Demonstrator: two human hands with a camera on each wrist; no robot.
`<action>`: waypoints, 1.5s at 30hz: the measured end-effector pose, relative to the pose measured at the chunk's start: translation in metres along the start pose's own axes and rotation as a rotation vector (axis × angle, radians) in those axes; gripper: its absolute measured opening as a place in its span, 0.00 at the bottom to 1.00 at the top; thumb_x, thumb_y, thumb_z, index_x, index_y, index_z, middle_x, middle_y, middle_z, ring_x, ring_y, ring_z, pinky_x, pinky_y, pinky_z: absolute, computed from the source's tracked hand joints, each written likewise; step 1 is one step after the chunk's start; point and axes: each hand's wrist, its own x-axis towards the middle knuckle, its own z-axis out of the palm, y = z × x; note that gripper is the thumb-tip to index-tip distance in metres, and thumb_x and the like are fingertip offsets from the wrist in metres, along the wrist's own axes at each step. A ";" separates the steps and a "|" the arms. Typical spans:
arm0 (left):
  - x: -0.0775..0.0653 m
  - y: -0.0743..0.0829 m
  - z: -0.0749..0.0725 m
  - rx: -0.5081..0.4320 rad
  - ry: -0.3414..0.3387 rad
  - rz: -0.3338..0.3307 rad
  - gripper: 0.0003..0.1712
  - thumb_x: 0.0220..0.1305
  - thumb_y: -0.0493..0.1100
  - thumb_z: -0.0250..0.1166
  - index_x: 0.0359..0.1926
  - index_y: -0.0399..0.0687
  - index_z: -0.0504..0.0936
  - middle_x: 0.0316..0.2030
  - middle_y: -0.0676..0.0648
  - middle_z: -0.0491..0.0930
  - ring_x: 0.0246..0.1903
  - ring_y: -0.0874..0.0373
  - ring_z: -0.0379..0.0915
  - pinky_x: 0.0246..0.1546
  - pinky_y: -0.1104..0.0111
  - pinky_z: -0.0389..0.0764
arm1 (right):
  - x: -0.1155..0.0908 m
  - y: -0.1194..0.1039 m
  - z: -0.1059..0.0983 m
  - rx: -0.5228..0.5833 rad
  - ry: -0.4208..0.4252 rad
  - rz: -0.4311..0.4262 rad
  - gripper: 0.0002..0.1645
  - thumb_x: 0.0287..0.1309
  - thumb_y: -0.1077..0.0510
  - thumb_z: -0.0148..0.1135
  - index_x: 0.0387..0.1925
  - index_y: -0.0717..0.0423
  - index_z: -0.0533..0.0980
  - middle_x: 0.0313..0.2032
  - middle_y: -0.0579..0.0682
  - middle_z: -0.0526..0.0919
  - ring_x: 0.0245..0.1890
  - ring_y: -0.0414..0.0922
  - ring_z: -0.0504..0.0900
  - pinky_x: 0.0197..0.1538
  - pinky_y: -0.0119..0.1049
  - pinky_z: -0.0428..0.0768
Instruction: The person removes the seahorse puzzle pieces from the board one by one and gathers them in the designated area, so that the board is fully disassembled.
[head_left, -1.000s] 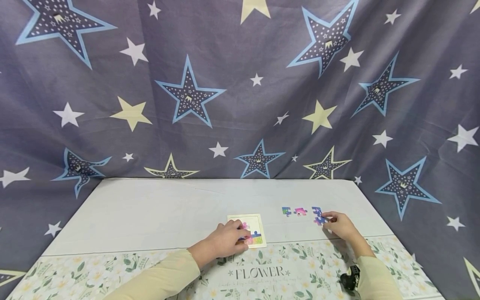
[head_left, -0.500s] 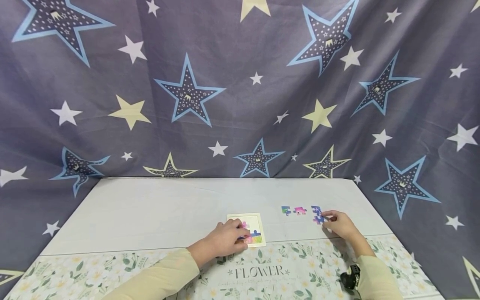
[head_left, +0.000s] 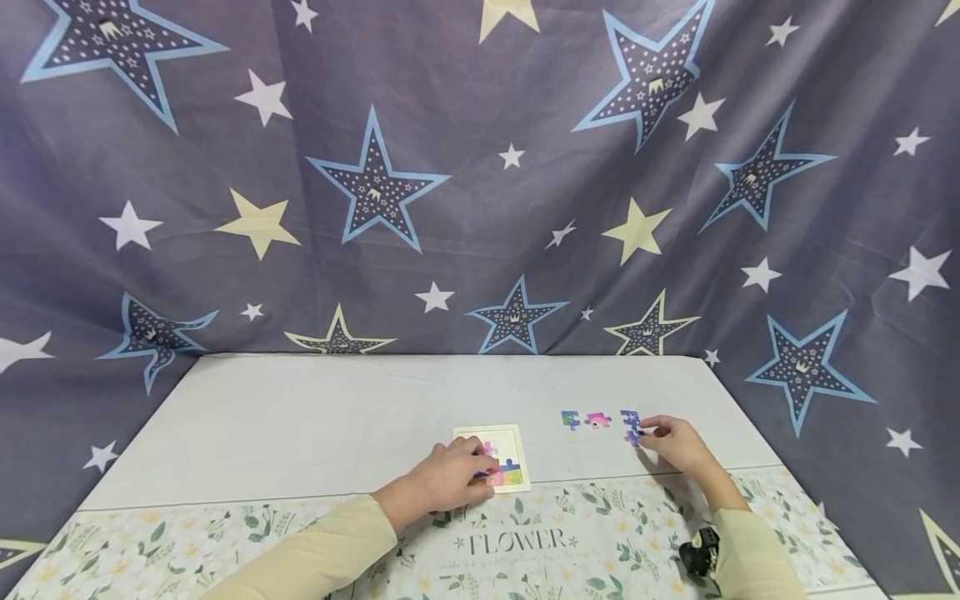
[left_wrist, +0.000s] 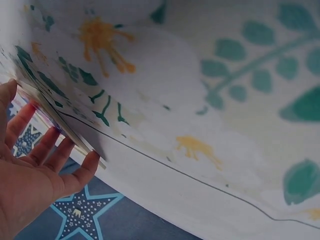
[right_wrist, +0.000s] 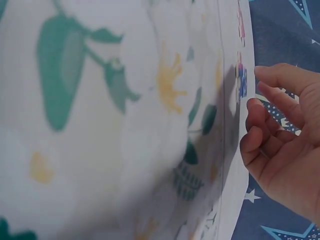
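My left hand (head_left: 450, 477) rests over the left part of a cream square puzzle tray (head_left: 524, 467), fingers spread. In the left wrist view its fingertips touch the tray edge (left_wrist: 75, 137). Pink, blue and yellow-green pieces (head_left: 512, 476) lie inside the tray; the hand hides some of them. To the right, my right hand (head_left: 678, 446) is at a blue-and-pink puzzle piece (head_left: 633, 437), just below a blue piece (head_left: 629, 416). The right wrist view shows that hand's thumb and fingers apart, with nothing visible between them and puzzle pieces (right_wrist: 241, 82) just beyond.
A pink piece (head_left: 598, 421) and a blue-green piece (head_left: 570, 419) lie left of the right hand. The white table (head_left: 322, 417) has a floral cloth (head_left: 525, 575) along its front. A starry curtain (head_left: 450, 167) stands behind. A black device (head_left: 699, 552) is at the right wrist.
The right hand has shifted slightly left and covers more of the blue-and-pink piece. The left hand has stayed on the tray. The whole head view has drifted a little.
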 end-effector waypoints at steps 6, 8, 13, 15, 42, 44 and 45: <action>-0.001 -0.003 0.002 -0.002 0.010 0.016 0.23 0.62 0.60 0.56 0.57 0.63 0.76 0.51 0.50 0.73 0.48 0.58 0.68 0.43 0.57 0.71 | 0.000 -0.010 0.004 0.021 0.005 -0.040 0.22 0.57 0.58 0.62 0.50 0.68 0.74 0.31 0.54 0.76 0.23 0.42 0.71 0.26 0.35 0.74; -0.001 -0.004 0.002 -0.004 0.014 0.022 0.23 0.62 0.60 0.56 0.57 0.63 0.76 0.51 0.50 0.73 0.49 0.58 0.68 0.43 0.57 0.71 | 0.001 -0.013 0.007 0.025 0.006 -0.058 0.22 0.56 0.59 0.62 0.50 0.68 0.75 0.31 0.54 0.76 0.22 0.42 0.72 0.25 0.34 0.73; -0.003 -0.005 0.001 -0.014 0.017 0.038 0.22 0.63 0.59 0.56 0.57 0.63 0.76 0.52 0.50 0.73 0.50 0.57 0.68 0.44 0.56 0.71 | 0.002 -0.020 0.014 0.009 0.007 -0.104 0.20 0.55 0.59 0.64 0.47 0.68 0.77 0.32 0.55 0.76 0.25 0.42 0.72 0.26 0.32 0.74; -0.004 -0.006 0.002 -0.022 0.023 0.045 0.22 0.63 0.58 0.56 0.57 0.63 0.76 0.52 0.50 0.73 0.49 0.57 0.68 0.44 0.56 0.71 | 0.002 -0.024 0.017 0.008 0.002 -0.115 0.20 0.55 0.59 0.64 0.47 0.68 0.77 0.32 0.55 0.76 0.25 0.42 0.72 0.26 0.32 0.74; -0.016 -0.021 -0.002 -0.025 0.037 -0.042 0.23 0.63 0.57 0.57 0.57 0.57 0.76 0.51 0.50 0.73 0.51 0.54 0.69 0.48 0.54 0.71 | -0.001 -0.074 0.063 -0.003 -0.090 -0.230 0.18 0.55 0.57 0.64 0.47 0.60 0.78 0.31 0.51 0.78 0.24 0.40 0.72 0.26 0.31 0.72; -0.016 -0.021 -0.003 -0.030 0.039 -0.047 0.24 0.64 0.58 0.57 0.58 0.56 0.76 0.51 0.49 0.73 0.50 0.54 0.69 0.48 0.54 0.71 | -0.001 -0.077 0.069 -0.001 -0.102 -0.255 0.17 0.55 0.58 0.64 0.47 0.60 0.78 0.31 0.51 0.78 0.24 0.40 0.71 0.25 0.31 0.71; -0.016 -0.022 -0.004 -0.030 0.039 -0.049 0.25 0.64 0.59 0.56 0.58 0.55 0.76 0.51 0.49 0.73 0.50 0.54 0.69 0.48 0.54 0.71 | -0.002 -0.079 0.071 0.005 -0.108 -0.262 0.17 0.55 0.58 0.65 0.47 0.60 0.78 0.31 0.51 0.77 0.24 0.40 0.71 0.24 0.30 0.71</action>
